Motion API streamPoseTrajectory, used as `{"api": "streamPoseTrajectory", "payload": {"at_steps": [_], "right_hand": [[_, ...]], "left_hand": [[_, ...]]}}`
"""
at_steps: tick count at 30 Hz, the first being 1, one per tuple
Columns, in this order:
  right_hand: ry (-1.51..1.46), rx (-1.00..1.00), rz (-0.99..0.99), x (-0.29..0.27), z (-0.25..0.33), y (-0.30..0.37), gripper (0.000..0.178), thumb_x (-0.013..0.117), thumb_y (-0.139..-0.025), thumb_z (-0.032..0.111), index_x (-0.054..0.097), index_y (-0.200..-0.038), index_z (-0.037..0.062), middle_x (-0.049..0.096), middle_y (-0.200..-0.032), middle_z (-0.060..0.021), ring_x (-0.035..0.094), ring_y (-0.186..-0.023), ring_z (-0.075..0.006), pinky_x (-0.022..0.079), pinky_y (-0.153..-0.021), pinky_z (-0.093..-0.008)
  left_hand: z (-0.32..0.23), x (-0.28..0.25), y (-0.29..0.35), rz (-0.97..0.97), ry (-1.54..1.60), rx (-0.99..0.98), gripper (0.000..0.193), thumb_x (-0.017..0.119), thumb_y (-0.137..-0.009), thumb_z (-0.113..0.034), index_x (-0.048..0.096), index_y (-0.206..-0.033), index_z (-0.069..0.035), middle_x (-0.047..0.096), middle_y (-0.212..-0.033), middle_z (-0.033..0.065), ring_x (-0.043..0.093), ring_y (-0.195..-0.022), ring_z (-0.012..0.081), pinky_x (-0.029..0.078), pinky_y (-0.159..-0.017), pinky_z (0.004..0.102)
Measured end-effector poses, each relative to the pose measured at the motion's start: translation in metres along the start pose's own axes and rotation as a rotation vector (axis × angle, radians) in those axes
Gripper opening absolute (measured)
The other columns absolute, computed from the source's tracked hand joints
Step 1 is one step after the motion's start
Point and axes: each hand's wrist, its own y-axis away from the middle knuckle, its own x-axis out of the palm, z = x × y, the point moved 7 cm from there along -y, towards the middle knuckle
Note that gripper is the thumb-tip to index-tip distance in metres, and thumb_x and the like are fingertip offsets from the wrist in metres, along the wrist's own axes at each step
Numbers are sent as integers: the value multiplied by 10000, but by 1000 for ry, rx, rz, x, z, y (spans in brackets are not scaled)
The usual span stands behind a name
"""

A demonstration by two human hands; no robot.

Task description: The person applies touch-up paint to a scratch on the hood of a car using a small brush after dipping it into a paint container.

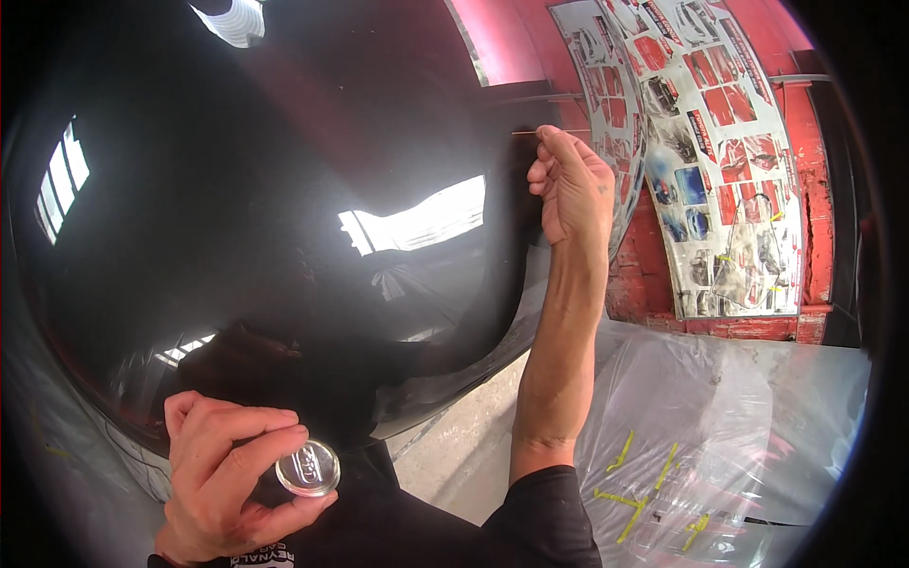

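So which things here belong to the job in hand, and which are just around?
Seemingly in use:
- small round container, in the left hand
- thin stick, pinched in the right hand
- glossy black panel, behind the stick's tip

Apparently just around:
- picture boards against the red wall
- clear plastic sheeting with yellow tape strips

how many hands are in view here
2: the left hand, at lower left, holding a small round shiny item; and the right hand, right of centre near the top, pinching a thin stick.
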Motion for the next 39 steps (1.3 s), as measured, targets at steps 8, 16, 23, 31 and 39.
{"api": "streamPoseTrajectory", "payload": {"at_steps": [8, 16, 23, 31, 39], "right_hand": [[18, -10, -32, 2, 0, 2, 153, 715, -898, 137, 670, -833, 6, 595, -679, -22, 592, -517, -117, 459, -459, -239], [-12, -17, -26, 1, 1, 3, 145, 719, -893, 135, 671, -837, 10, 593, -680, -20, 591, -517, -114, 459, -460, -237], [-1, -15, -29, 2, 1, 3, 146, 719, -893, 136, 672, -839, 9, 593, -680, -18, 591, -514, -114, 460, -454, -237], [12, -21, -44, 2, 2, 5, 146, 715, -893, 131, 670, -835, 5, 594, -689, -24, 589, -512, -116, 460, -454, -235], [-113, -32, -22, -11, 5, 8, 150, 700, -918, 128, 668, -919, -19, 597, -727, -34, 580, -530, -129, 455, -481, -247]], "left_hand": [[0, -1, 2, -9, 4, -7, 520, 859, -494, -227, 675, -964, -103, 667, -1012, 48, 607, -804, 214, 385, -784, 392], [-1, -2, 3, -7, 7, -16, 525, 864, -491, -212, 677, -969, -104, 667, -1014, 47, 608, -807, 214, 385, -788, 394], [-1, -2, 3, -8, 8, -9, 524, 867, -491, -214, 679, -968, -105, 667, -1019, 46, 606, -810, 214, 386, -792, 392], [-1, -1, 4, -5, 4, -20, 528, 866, -491, -225, 679, -970, -107, 668, -1022, 43, 604, -806, 214, 387, -797, 390], [-5, -4, 2, -1, -13, 6, 527, 863, -501, -231, 678, -977, -103, 663, -1022, 49, 600, -806, 215, 388, -794, 391]]}}
